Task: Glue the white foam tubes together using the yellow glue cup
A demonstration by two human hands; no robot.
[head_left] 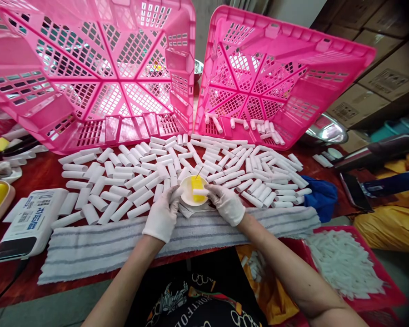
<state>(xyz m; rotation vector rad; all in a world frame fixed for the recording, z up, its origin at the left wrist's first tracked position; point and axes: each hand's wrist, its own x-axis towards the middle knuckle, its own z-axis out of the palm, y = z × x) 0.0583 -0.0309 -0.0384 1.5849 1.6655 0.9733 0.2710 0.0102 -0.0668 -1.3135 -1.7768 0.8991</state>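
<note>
Both my hands wear white gloves. My left hand curls round the left rim of a small white dish that holds a yellow sponge with a thin stick in it. My right hand pinches a short white tube and lays it across the yellow sponge. Many white tubes lie in rows on the red table beyond the dish. A grey striped towel lies under my hands.
Two pink plastic crates lean tilted behind the tubes, the right one with a few tubes inside. A white box lies left, a blue cloth right, a red tray of white pieces at lower right. Cardboard boxes stack far right.
</note>
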